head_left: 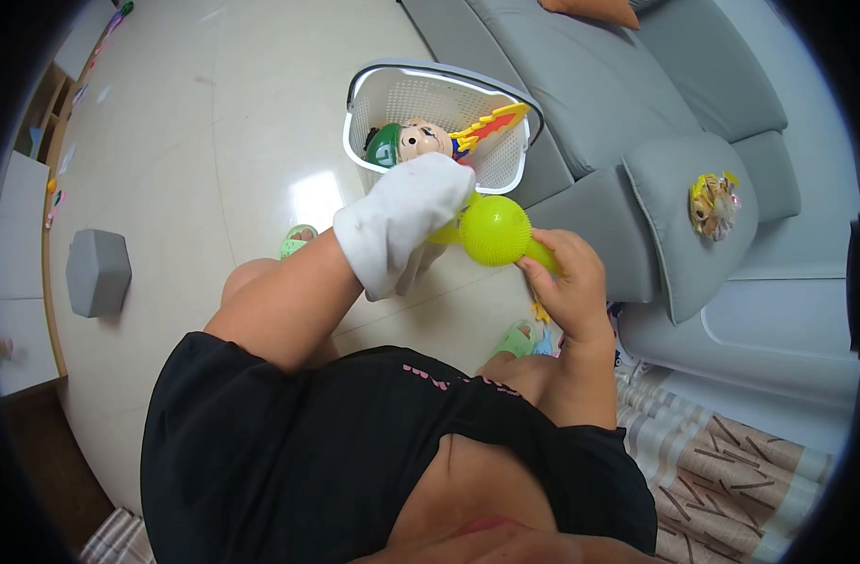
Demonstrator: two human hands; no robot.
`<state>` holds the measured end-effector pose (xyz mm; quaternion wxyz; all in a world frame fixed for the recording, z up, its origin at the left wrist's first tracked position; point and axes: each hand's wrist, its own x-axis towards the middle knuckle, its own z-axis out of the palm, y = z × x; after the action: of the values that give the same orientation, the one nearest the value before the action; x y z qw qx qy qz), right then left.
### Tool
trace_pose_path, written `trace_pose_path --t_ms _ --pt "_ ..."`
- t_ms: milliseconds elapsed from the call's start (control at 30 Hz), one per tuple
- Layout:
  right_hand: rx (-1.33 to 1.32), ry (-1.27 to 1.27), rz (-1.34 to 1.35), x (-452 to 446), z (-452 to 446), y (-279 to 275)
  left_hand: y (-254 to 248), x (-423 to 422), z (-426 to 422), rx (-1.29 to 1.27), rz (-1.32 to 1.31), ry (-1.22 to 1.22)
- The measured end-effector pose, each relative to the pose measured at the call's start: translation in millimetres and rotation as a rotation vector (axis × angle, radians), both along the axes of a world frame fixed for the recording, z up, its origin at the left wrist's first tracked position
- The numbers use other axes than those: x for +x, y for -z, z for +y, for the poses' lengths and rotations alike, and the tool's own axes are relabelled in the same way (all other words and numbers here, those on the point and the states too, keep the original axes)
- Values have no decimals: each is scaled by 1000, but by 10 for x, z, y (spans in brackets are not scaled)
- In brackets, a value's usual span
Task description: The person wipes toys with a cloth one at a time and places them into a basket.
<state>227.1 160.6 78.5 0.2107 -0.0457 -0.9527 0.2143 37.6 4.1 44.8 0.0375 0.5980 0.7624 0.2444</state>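
A white cloth covers my left hand down to the wrist and hangs in folds below it. The hand looks closed in the cloth, though most of its fingers are hidden, and it presses against the left side of a lime-green toy. That toy has a round, bumpy ball in the middle and narrower ends. My right hand grips the right end between thumb and fingers. Beyond the hands stands a white perforated basket. Inside lie a toy head with a green cap and a red-and-yellow toy piece.
A grey sofa runs along the right, with a cushion bearing a bagged item. A grey hexagonal stool stands on the left floor. Small toys lie by my right foot. A patterned curtain hangs lower right.
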Motion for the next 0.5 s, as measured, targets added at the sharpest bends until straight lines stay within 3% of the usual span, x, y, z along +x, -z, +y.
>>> trace_pose_path --t_ms 67,100,267,333,400,433,500 --pt "18 -5 45 29 -20 -42 195 -70 7 385 -406 -57" --pt "36 7 76 54 -38 -58 158 -68 -28 386 -406 -52" --pt "82 32 116 142 -29 -42 -396 -2 -302 354 -6 -44" --pt "125 57 115 165 -24 -21 -405 14 -282 346 72 -41" --pt "135 52 116 158 -29 -1 -317 40 -153 122 310 95" --pt "144 44 118 149 -33 11 -263 133 -132 121 309 97" --pt "149 39 126 129 -37 33 -208 370 -139 567 -591 34"
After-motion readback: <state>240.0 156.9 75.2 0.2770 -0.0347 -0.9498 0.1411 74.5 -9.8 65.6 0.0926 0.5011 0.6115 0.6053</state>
